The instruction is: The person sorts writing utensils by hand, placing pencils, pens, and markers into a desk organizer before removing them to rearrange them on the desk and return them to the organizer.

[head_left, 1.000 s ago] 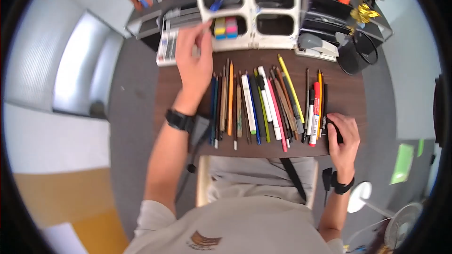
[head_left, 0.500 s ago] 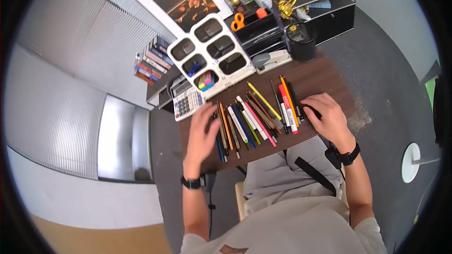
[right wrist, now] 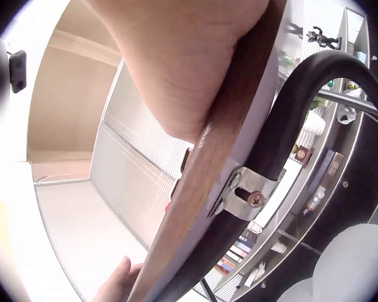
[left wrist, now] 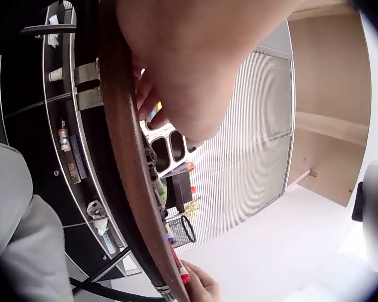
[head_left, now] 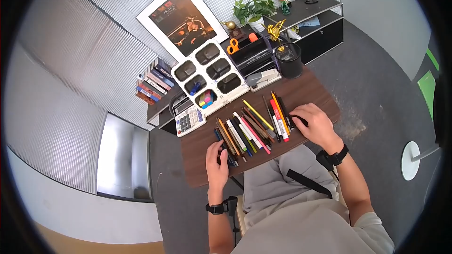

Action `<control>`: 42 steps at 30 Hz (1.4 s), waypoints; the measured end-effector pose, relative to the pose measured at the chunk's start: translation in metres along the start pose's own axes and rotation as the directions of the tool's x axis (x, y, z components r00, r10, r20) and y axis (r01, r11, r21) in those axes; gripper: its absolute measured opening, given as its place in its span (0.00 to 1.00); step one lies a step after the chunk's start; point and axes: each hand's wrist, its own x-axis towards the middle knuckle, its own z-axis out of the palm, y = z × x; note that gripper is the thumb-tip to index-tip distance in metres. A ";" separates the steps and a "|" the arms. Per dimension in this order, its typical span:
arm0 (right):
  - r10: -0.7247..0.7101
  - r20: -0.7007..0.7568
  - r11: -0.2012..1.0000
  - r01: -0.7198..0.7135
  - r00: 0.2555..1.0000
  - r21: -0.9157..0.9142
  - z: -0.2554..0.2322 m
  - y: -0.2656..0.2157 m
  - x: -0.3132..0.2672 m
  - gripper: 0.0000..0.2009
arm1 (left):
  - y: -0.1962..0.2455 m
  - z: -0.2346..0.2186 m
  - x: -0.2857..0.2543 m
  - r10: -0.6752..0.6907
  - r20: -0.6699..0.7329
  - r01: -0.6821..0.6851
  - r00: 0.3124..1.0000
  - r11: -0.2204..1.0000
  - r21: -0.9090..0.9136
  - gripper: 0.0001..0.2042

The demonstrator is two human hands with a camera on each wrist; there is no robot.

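Observation:
Pencils, pens and markers lie side by side in a row across the brown table in the head view. At the row's left end, my left hand rests with relaxed fingers against the dark blue pencils. My right hand rests at the right end, its fingers loosely bent beside a black pencil and the red marker. Neither hand visibly grips anything. The left wrist view shows my left hand over the table edge; the right wrist view shows mainly the heel of my right hand.
A calculator and a white organizer with sticky notes stand behind the row. Beyond are a stapler, a black mesh cup, orange scissors, a plant and a framed picture.
My left hand has come down from beside the organizer and calculator to the left end of the row. My right hand has stayed at the right end. The head view has turned and shows more background.

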 end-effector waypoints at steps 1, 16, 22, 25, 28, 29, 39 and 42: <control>0.003 -0.001 1.000 -0.003 1.000 0.000 0.000 -0.001 0.000 0.08 | 0.001 -0.001 -0.002 -0.004 0.002 0.004 1.000 1.000 -0.031 0.18; -0.026 -0.023 1.000 0.027 0.999 0.015 0.000 0.002 -0.002 0.09 | 0.007 -0.005 -0.005 0.087 0.219 -0.124 0.972 0.979 0.164 0.21; -0.122 0.062 0.992 0.122 0.991 -0.006 -0.003 0.005 -0.003 0.15 | 0.011 -0.001 -0.003 0.177 0.309 -0.271 0.935 0.916 0.296 0.27; -0.167 0.122 0.983 0.174 0.978 -0.051 -0.005 0.005 -0.003 0.18 | 0.013 -0.001 -0.002 0.178 0.346 -0.292 0.921 0.903 0.314 0.30; -0.176 0.160 0.979 0.189 0.971 -0.071 -0.006 0.005 -0.003 0.21 | 0.015 0.000 0.000 0.184 0.365 -0.310 0.913 0.894 0.323 0.32; -0.174 0.170 0.979 0.189 0.970 -0.072 -0.006 0.005 -0.002 0.21 | 0.017 0.000 0.001 0.183 0.370 -0.311 0.911 0.893 0.325 0.32; -0.199 0.243 0.974 0.220 0.949 -0.061 -0.008 0.004 0.002 0.22 | 0.018 0.001 0.001 0.113 0.341 -0.231 0.933 0.916 0.327 0.51; -0.218 0.256 0.972 0.234 0.942 -0.030 -0.006 0.009 0.005 0.22 | 0.017 -0.002 0.002 0.089 0.356 -0.214 0.930 0.920 0.329 0.53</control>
